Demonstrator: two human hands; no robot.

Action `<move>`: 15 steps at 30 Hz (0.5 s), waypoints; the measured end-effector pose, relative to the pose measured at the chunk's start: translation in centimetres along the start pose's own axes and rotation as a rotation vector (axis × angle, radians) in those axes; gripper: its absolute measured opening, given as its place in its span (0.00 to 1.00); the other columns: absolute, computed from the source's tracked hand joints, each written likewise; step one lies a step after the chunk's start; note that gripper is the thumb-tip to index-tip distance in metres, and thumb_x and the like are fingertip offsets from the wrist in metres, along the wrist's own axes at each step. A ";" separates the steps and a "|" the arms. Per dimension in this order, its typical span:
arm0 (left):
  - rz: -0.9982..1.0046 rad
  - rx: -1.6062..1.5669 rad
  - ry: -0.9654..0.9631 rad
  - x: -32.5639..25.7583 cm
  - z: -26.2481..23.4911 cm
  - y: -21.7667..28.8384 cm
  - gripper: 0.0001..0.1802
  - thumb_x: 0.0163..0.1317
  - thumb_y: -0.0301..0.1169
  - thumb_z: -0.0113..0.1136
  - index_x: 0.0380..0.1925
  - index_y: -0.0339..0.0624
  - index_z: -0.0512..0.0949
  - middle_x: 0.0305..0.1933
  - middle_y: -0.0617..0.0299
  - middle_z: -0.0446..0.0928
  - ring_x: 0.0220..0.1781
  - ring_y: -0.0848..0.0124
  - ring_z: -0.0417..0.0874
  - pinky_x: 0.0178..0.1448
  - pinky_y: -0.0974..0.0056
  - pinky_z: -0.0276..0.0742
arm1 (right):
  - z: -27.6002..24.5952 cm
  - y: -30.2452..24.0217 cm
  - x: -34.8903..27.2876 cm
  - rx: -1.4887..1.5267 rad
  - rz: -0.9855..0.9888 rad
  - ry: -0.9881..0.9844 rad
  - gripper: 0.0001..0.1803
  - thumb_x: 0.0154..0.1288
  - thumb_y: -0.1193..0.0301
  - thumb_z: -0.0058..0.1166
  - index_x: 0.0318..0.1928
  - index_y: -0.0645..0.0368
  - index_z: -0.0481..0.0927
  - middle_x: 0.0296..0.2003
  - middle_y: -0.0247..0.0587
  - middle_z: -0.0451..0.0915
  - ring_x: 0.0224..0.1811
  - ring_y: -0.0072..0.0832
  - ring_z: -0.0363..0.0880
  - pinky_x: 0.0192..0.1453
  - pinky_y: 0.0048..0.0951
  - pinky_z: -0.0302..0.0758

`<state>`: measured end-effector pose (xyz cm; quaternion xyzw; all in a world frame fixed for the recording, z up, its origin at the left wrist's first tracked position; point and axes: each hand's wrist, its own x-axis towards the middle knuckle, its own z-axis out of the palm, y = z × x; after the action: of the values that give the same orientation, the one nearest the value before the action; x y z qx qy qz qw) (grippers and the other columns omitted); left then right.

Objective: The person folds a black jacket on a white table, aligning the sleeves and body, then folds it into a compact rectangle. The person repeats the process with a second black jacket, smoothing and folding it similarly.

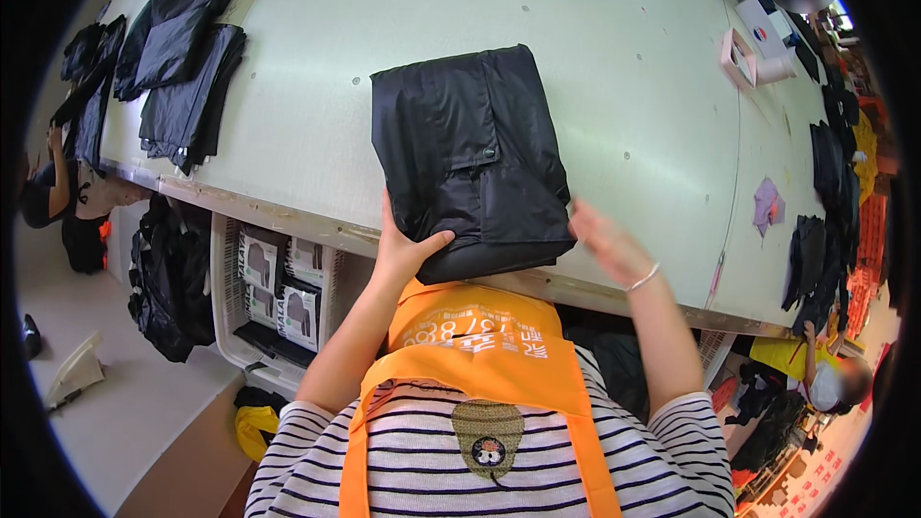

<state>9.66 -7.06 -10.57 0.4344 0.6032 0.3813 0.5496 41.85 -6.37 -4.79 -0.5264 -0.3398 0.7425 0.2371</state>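
A folded black jacket (470,153), thin and slightly shiny with a snap on its flap, lies at the table's near edge in front of me. My left hand (403,245) grips its lower left corner, the thumb on top and the other fingers hidden beside or beneath the cloth. At the lower right side, my right hand (609,245) is blurred by motion. Its fingers are stretched out toward the jacket's edge and hold nothing that I can see; whether they touch the cloth I cannot tell.
Stacks of folded black garments (192,96) lie on the pale table (317,125) at left. Below its edge stands a white crate (228,312) with packaged garments. At right are a pink box (737,59), a lilac cloth scrap (767,206) and more black garments. Other people work at both sides.
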 end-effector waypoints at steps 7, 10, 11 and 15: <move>0.101 0.028 -0.004 -0.1 0.3 -0.8 0.64 0.38 0.30 0.78 0.69 0.34 0.42 0.68 0.45 0.58 0.69 0.59 0.61 0.71 0.61 0.56 | 6.0 -3.7 7.3 -0.950 -0.321 0.616 0.54 0.58 0.44 0.55 0.71 0.64 0.43 0.68 0.74 0.43 0.72 0.61 0.43 0.73 0.44 0.50; -0.028 0.123 0.051 -1.3 0.5 -1.3 0.61 0.41 0.38 0.78 0.68 0.30 0.47 0.66 0.43 0.60 0.69 0.58 0.62 0.70 0.60 0.57 | 5.2 1.2 9.1 -0.741 -0.489 0.732 0.58 0.54 0.49 0.63 0.70 0.69 0.43 0.67 0.72 0.49 0.71 0.58 0.49 0.71 0.44 0.54; -0.066 -0.040 0.058 -1.3 1.0 -2.0 0.52 0.52 0.48 0.69 0.66 0.27 0.53 0.64 0.41 0.64 0.68 0.56 0.63 0.70 0.59 0.57 | 4.7 1.5 9.3 -0.662 -0.432 0.695 0.58 0.53 0.49 0.64 0.70 0.70 0.43 0.66 0.72 0.52 0.70 0.58 0.51 0.71 0.43 0.55; -0.320 -0.035 0.205 -1.0 0.6 -1.1 0.42 0.64 0.56 0.51 0.58 0.22 0.64 0.60 0.40 0.69 0.65 0.57 0.68 0.67 0.61 0.60 | 5.2 2.2 9.1 -0.334 -0.309 0.703 0.60 0.51 0.46 0.65 0.69 0.73 0.45 0.63 0.67 0.60 0.68 0.51 0.59 0.71 0.36 0.57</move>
<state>10.16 -8.35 -11.30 0.2821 0.7106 0.3417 0.5465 33.88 -2.69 -11.01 -0.7219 -0.4289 0.4080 0.3584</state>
